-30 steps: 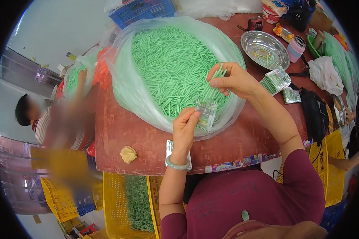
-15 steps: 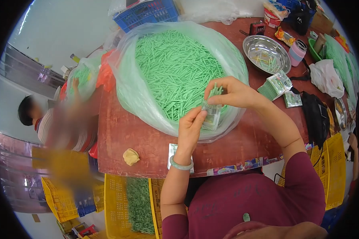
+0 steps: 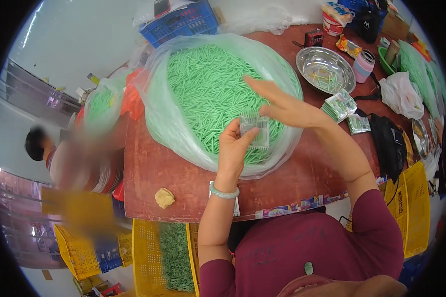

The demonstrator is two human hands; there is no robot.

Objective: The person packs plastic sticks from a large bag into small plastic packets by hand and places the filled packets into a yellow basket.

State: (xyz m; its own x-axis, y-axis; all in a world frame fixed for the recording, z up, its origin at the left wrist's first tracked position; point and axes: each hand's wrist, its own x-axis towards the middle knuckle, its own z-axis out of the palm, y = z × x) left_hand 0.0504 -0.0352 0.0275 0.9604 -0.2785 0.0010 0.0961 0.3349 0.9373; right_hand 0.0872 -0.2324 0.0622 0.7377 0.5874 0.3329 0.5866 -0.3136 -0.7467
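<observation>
Pinched between the thumb and fingers of my left hand (image 3: 236,144) is a small clear plastic packet (image 3: 260,141) with printing on it and green stick ends at its top edge. My right hand (image 3: 288,108) is just above and to the right of the packet, its fingers stretched out and apart, holding nothing. Both hands are over a large clear plastic bag (image 3: 156,106) with its mouth spread wide. Loose thin green sticks (image 3: 210,81) fill the bag. Behind my left wrist a silvery packet (image 3: 236,207) lies partly hidden on the table.
Right of the bag are a metal bowl (image 3: 309,81) with a few sticks, filled packets (image 3: 341,105), a pink flask (image 3: 363,67) and a black bag (image 3: 387,143). A yellow lump (image 3: 164,198) lies on the red table (image 3: 193,205). A blurred person (image 3: 86,156) sits at the left.
My right hand has let go of the green sticks at the packet's top and opened, fingers spreading up and left. My left hand still grips the packet, now turned more upright.
</observation>
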